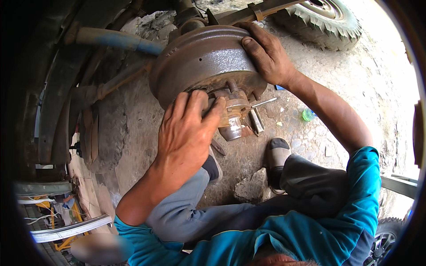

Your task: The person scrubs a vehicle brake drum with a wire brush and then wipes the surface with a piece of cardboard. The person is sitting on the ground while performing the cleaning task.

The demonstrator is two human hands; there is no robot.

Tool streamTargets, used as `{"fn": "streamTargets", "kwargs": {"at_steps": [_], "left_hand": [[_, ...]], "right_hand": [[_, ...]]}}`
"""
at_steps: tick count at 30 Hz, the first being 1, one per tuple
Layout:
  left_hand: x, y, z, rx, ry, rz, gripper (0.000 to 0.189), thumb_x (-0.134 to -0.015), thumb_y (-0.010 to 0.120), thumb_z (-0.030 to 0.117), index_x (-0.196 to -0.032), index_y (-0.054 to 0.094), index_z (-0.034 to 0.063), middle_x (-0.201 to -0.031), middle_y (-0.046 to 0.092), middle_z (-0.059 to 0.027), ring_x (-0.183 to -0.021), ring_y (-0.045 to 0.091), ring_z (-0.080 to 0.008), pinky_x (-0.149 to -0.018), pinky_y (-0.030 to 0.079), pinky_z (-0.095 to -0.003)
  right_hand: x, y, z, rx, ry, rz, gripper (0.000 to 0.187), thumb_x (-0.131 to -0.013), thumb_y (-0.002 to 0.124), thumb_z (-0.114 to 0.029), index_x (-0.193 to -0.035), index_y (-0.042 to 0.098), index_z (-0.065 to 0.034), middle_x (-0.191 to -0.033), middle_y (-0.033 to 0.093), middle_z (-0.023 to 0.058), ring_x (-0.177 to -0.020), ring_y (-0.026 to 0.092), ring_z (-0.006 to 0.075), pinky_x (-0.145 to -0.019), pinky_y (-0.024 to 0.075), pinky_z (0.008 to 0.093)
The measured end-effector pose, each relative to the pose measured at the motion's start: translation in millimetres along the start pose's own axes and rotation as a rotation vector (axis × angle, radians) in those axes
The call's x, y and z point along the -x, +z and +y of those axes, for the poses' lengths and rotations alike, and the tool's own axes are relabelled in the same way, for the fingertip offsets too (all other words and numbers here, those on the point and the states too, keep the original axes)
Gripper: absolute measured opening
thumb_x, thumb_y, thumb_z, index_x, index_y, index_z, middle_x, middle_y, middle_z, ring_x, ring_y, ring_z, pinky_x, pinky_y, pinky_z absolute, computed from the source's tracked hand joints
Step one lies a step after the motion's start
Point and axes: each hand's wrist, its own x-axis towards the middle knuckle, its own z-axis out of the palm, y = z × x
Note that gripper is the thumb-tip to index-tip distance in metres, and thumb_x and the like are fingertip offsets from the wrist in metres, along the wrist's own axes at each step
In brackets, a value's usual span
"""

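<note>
A rusty brake drum (213,56) sits at the end of an axle in front of me, with a shiny band worn on its side. My right hand (266,56) holds its upper right rim, fingers over the back edge. My left hand (188,126) is at the front face, fingers curled in at the drum's lower edge beside the hub; the fingertips are partly hidden, and a dark part shows between thumb and forefinger. A threaded wheel stud (232,85) sticks out of the face above the hub (237,104). The hub's bright metal end (232,129) points down towards me.
A blue shock absorber (116,40) and a leaf spring (266,9) flank the axle. On the ground lie a metal tube (257,121), a thin rod (264,102), a rock (253,186) and a green bottle piece (309,114). A tyre (319,26) lies at upper right.
</note>
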Motion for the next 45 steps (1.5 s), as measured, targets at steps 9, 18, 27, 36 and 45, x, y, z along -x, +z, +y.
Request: {"fn": "streamTargets", "kwargs": {"at_steps": [9,18,27,36,45], "left_hand": [[-6,1,3,-0.017,0.001,0.015,0.040,-0.092,0.062,0.007,-0.130,0.072,0.0028,-0.116,0.059,-0.0140,-0.107,0.059,-0.0332,-0.093,0.052,-0.0473],[-4,-2,2,-0.034,-0.007,0.001,0.040,-0.093,0.062,0.007,-0.131,0.073,0.0030,-0.115,0.059,-0.0146,-0.107,0.059,-0.0332,-0.091,0.052,-0.0472],[-12,1,5,-0.028,0.002,0.025,0.039,-0.093,0.061,0.008,-0.129,0.073,0.0030,-0.114,0.059,-0.0146,-0.108,0.059,-0.0338,-0.092,0.052,-0.0461],[-13,0,6,-0.052,0.006,0.026,0.042,-0.092,0.063,0.007,-0.132,0.074,0.0039,-0.116,0.059,-0.0157,-0.106,0.059,-0.0336,-0.090,0.052,-0.0464],[-16,4,7,-0.066,0.006,0.043,0.040,-0.092,0.061,0.006,-0.130,0.074,0.0042,-0.114,0.059,-0.0136,-0.107,0.060,-0.0332,-0.091,0.052,-0.0466]], "right_hand": [[-1,-1,0,-0.012,-0.008,0.006,0.046,-0.109,0.055,-0.036,-0.135,0.063,0.0010,-0.113,0.072,0.0281,-0.106,0.072,0.0445,-0.092,0.0561,0.0476],[-2,0,2,-0.010,0.006,0.014,0.048,-0.109,0.055,-0.038,-0.136,0.063,0.0005,-0.113,0.073,0.0280,-0.107,0.072,0.0452,-0.093,0.0560,0.0483],[-1,-2,0,-0.023,0.011,-0.003,0.051,-0.110,0.053,-0.040,-0.137,0.061,0.0022,-0.115,0.072,0.0279,-0.108,0.072,0.0443,-0.096,0.0557,0.0484],[-2,1,2,-0.024,-0.015,0.014,0.047,-0.109,0.053,-0.038,-0.136,0.063,0.0003,-0.114,0.072,0.0276,-0.108,0.072,0.0445,-0.095,0.0553,0.0496],[-3,-2,-1,-0.009,0.004,0.003,0.047,-0.109,0.053,-0.036,-0.137,0.062,0.0005,-0.115,0.072,0.0271,-0.108,0.072,0.0444,-0.094,0.0552,0.0493]]}}
